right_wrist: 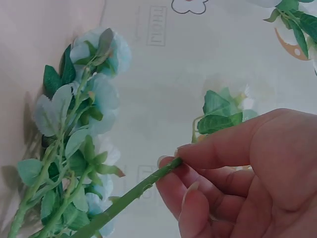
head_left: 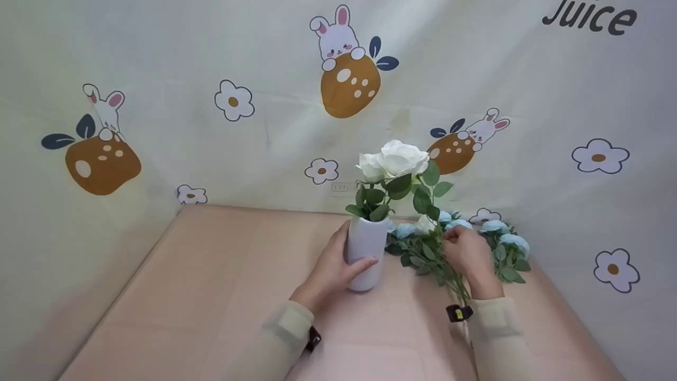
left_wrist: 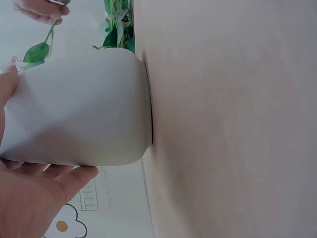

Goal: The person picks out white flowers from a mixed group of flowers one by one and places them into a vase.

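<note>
A white vase [head_left: 365,248] [left_wrist: 79,109] stands on the pink table [head_left: 211,296] with white roses [head_left: 396,159] and green leaves in it. My left hand [head_left: 338,262] [left_wrist: 34,198] grips the vase around its lower body, thumb in front. Just right of the vase my right hand [head_left: 452,241] [right_wrist: 173,166] pinches a green stem [right_wrist: 129,198] between thumb and fingers. Under and beyond that hand, a bunch of pale blue flowers [head_left: 508,241] [right_wrist: 94,94] lies on the table. I cannot tell which flower the pinched stem belongs to.
A cream backdrop [head_left: 264,106] printed with rabbits and flowers encloses the table at the back and on both sides. The blue bunch lies against the right backdrop. The table's left half shows bare pink surface.
</note>
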`<state>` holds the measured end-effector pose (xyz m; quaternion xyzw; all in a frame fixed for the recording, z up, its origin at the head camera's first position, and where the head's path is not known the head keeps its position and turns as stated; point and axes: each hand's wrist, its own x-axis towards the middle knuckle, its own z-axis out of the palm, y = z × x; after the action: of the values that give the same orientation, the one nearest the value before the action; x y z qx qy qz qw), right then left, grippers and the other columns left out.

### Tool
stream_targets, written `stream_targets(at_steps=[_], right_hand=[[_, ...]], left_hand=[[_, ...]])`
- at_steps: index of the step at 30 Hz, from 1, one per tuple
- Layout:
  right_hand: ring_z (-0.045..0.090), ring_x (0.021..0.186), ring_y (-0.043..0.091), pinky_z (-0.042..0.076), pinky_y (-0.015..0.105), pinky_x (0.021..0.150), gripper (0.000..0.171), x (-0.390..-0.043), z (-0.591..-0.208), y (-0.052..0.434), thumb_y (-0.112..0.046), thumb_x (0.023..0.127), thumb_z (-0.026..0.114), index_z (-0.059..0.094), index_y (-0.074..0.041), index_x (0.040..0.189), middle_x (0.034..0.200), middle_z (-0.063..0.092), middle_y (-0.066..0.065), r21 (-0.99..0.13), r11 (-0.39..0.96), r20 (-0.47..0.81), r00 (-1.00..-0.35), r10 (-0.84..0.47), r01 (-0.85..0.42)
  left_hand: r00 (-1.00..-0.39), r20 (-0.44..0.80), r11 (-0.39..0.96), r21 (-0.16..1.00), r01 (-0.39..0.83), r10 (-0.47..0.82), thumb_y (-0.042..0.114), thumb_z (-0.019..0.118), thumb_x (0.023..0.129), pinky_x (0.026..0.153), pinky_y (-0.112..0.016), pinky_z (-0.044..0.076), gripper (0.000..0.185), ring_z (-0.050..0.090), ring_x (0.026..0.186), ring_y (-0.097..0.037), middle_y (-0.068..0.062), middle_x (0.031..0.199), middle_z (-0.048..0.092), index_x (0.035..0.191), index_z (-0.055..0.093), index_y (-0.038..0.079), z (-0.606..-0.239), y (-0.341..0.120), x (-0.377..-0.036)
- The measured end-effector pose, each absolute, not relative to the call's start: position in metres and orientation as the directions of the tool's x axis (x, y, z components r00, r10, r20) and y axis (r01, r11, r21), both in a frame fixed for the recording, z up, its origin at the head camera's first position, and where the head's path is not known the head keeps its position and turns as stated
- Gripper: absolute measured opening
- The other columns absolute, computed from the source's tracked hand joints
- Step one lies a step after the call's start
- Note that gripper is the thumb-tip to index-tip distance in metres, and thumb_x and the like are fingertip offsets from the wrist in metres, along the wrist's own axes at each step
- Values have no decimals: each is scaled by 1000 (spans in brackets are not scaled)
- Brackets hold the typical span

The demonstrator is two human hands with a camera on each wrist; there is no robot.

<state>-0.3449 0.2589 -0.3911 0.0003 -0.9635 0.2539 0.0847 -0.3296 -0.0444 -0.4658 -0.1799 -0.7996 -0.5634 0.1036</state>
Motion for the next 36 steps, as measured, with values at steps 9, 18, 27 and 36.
stream_targets(at_steps=[9,18,27,36], right_hand=[[72,108,38,60,55,92,34,-334,-374,247,-24,111,59,69,-3,135,127,75,22,-614,786,245,-964,103,-72],[73,110,37,60,54,91,33,-321,-362,238,-25,110,60,71,-5,133,129,75,21,-649,747,344,-931,119,-144],[75,106,33,59,46,87,30,-310,-353,230,-24,111,63,72,-6,132,123,78,18,-643,735,453,-880,139,-215],[73,93,24,54,22,77,25,-301,-348,222,-20,109,68,75,-4,127,109,80,14,-616,712,602,-785,147,-338]], left_hand=[[-926,341,311,873,375,161,38,87,96,126,-59,44,100,54,148,-36,-15,167,48,174,27,18,-465,-44,-329],[-932,325,304,882,359,159,40,87,96,127,-59,43,103,53,150,-36,-15,168,47,175,25,16,-465,-44,-328],[-933,322,305,883,357,159,41,87,96,126,-59,44,101,54,149,-35,-14,166,49,174,27,18,-465,-43,-328],[-934,320,310,882,355,157,41,86,96,125,-60,45,100,54,148,-35,-14,166,48,174,28,19,-465,-43,-328]])
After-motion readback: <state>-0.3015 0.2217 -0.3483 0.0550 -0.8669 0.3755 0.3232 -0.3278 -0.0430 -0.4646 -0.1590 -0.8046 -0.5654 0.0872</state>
